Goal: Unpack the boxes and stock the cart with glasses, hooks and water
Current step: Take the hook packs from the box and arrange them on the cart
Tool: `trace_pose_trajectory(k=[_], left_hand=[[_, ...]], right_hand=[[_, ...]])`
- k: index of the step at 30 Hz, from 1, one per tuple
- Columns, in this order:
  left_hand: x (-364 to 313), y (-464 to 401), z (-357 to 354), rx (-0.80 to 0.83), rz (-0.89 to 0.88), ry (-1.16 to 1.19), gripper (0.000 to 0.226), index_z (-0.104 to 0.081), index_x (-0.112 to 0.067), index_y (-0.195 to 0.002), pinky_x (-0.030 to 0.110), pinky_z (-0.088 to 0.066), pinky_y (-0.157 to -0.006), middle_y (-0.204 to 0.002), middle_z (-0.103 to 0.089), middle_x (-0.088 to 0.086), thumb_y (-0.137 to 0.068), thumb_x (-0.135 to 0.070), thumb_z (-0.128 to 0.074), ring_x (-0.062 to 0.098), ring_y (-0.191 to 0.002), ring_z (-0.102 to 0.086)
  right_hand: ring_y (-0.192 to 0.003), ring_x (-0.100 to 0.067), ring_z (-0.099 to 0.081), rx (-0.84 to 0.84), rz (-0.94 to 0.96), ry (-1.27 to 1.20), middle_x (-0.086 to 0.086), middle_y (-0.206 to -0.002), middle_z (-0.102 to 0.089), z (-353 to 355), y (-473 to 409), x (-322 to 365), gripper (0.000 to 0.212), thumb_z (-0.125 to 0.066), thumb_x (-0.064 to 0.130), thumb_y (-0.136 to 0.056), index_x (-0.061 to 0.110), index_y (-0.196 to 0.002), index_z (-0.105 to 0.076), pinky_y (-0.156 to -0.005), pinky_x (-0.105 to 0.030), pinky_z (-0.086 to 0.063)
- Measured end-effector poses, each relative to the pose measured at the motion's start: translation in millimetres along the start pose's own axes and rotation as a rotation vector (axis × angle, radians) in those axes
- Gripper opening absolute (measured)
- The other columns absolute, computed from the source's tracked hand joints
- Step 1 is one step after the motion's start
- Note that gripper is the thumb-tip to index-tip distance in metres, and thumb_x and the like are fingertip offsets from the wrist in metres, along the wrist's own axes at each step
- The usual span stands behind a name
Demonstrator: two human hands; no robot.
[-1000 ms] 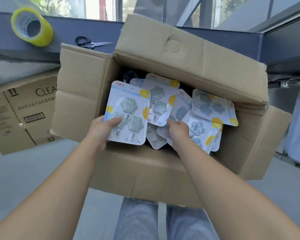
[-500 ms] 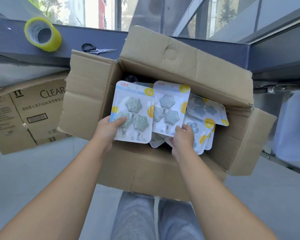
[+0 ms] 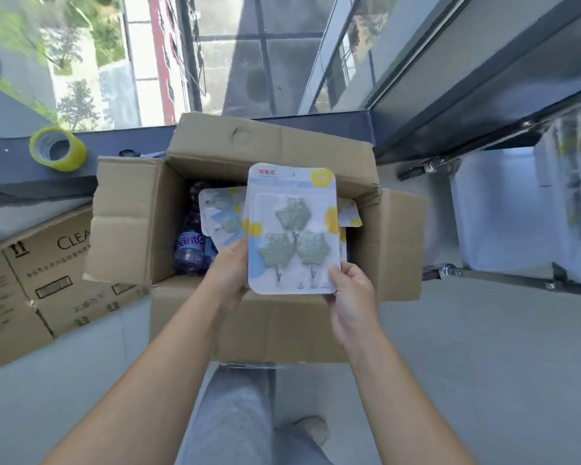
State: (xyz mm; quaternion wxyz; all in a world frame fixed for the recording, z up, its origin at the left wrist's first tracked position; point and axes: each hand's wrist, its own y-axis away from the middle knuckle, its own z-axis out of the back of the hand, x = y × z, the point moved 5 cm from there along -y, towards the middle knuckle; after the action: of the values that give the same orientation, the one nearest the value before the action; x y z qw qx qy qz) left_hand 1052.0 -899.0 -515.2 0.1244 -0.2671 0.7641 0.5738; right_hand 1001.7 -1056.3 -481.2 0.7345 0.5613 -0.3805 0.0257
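From the head camera, both hands hold one hook pack (image 3: 292, 229) upright above the open cardboard box (image 3: 188, 297). The left hand (image 3: 230, 273) grips the pack's lower left edge, fingers behind and thumb at the front. The right hand (image 3: 351, 297) pinches the lower right corner, thumb on the face of the card. The pack carries three leaf-shaped hooks and sits clear of the box walls, with the far flap (image 3: 272, 142) behind its top edge.

Inside the box, more hook packs (image 3: 220, 213) lie tilted against each other just left of the held one, and a water bottle (image 3: 190, 253) with a purple label stands in the left part, close to the left wall. The left flap (image 3: 128, 216) folds outward over a second, closed box (image 3: 31, 297) that lies touching on the floor. The right flap (image 3: 401, 243) also hangs outward.

A roll of yellow tape (image 3: 58, 148) rests on the dark window ledge (image 3: 14, 169) behind the box, with scissors (image 3: 128, 152) partly hidden by the flap. To the right, a metal-framed cart (image 3: 503, 280) stands near the box, with bare floor (image 3: 483, 364) between them and toward the person's legs (image 3: 235, 414).
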Motion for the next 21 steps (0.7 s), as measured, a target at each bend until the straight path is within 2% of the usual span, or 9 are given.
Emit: trace_pose_trajectory(k=[2,4,8,10,12,14,17,19,21], left_hand=[[11.9,20.8,-29.7,0.009,-0.006,-0.015,0.039,-0.061,-0.021,-0.112,0.04,-0.048,-0.094,-0.113,-0.067,0.003,-0.092,-0.048,-0.041,0.02,-0.103,-0.064],[26.1,44.4,-55.1,0.007,-0.03,-0.044,0.043,-0.061,-0.025,-0.111,0.045,-0.045,-0.099,-0.117,-0.066,0.003,-0.093,-0.053,-0.034,0.021,-0.107,-0.062],[76.4,96.1,-113.4,0.175,0.002,-0.066,0.058,-0.061,-0.027,-0.116,0.035,-0.054,-0.082,-0.116,-0.068,0.0,-0.089,-0.063,-0.025,0.016,-0.102,-0.066],[105.0,125.6,-144.1,0.277,0.019,-0.158,0.039,-0.064,-0.024,-0.108,0.028,-0.057,-0.07,-0.102,-0.072,-0.003,-0.089,-0.051,-0.043,0.013,-0.088,-0.07],[135.2,148.1,-169.5,0.302,0.01,-0.286,0.028,-0.063,-0.013,-0.108,0.024,-0.056,-0.062,-0.089,-0.074,-0.002,-0.083,-0.026,-0.066,0.013,-0.076,-0.07],[164.9,165.4,-193.5,0.302,0.013,-0.355,0.022,-0.061,-0.008,-0.106,0.021,-0.052,-0.053,-0.08,-0.073,-0.001,-0.084,-0.007,-0.064,0.012,-0.065,-0.068],[204.2,186.1,-228.9,0.338,0.063,-0.386,0.029,-0.062,-0.009,-0.107,0.024,-0.055,-0.055,-0.088,-0.073,0.005,-0.079,-0.005,-0.069,0.018,-0.071,-0.07],[225.6,193.7,-253.6,0.376,0.085,-0.415,0.041,-0.063,-0.008,-0.108,0.028,-0.057,-0.063,-0.096,-0.073,0.008,-0.07,-0.008,-0.075,0.021,-0.079,-0.07],[243.8,195.9,-278.8,0.396,0.1,-0.47,0.04,-0.064,-0.009,-0.107,0.027,-0.055,-0.064,-0.099,-0.072,0.009,-0.068,-0.01,-0.074,0.022,-0.081,-0.069]], right_hand=[[-0.077,-0.019,-0.045,-0.052,0.027,-0.006,-0.005,-0.079,-0.054,32.1,16.1,-2.6,0.024,-0.046,0.005,-0.095,0.017,-0.076,-0.053,-0.073,-0.027,-0.037],[-0.075,-0.019,-0.045,-0.082,0.05,-0.01,-0.006,-0.077,-0.052,68.6,32.0,-6.7,0.022,-0.047,0.005,-0.094,0.017,-0.075,-0.051,-0.067,-0.028,-0.037],[-0.081,-0.022,-0.047,-0.1,0.108,-0.031,-0.011,-0.083,-0.053,154.2,65.2,-21.2,0.017,-0.051,0.006,-0.09,0.016,-0.076,-0.052,-0.078,-0.041,-0.042],[-0.08,-0.021,-0.049,-0.134,0.121,-0.05,-0.01,-0.082,-0.054,201.0,84.9,-34.6,0.01,-0.054,0.013,-0.086,0.016,-0.077,-0.052,-0.084,-0.048,-0.046],[-0.077,-0.021,-0.049,-0.168,0.148,-0.069,-0.009,-0.08,-0.053,245.9,105.4,-48.0,0.006,-0.055,0.021,-0.076,0.016,-0.076,-0.052,-0.089,-0.055,-0.046],[-0.077,-0.021,-0.053,-0.187,0.173,-0.099,-0.007,-0.081,-0.058,287.3,124.8,-57.0,0.003,-0.056,0.016,-0.079,0.017,-0.081,-0.054,-0.09,-0.054,-0.046],[-0.077,-0.016,-0.063,-0.191,0.168,-0.22,-0.003,-0.093,-0.067,343.9,146.5,-64.2,0.027,-0.048,0.0,-0.089,0.019,-0.107,-0.054,-0.079,-0.039,-0.052],[-0.08,-0.012,-0.066,-0.204,0.174,-0.256,0.002,-0.097,-0.069,377.6,154.2,-65.2,0.03,-0.048,0.006,-0.092,0.022,-0.116,-0.057,-0.076,-0.034,-0.053],[-0.087,-0.012,-0.067,-0.26,0.198,-0.232,0.003,-0.101,-0.071,409.2,153.8,-66.1,0.032,-0.049,0.012,-0.093,0.027,-0.118,-0.062,-0.084,-0.035,-0.053]])
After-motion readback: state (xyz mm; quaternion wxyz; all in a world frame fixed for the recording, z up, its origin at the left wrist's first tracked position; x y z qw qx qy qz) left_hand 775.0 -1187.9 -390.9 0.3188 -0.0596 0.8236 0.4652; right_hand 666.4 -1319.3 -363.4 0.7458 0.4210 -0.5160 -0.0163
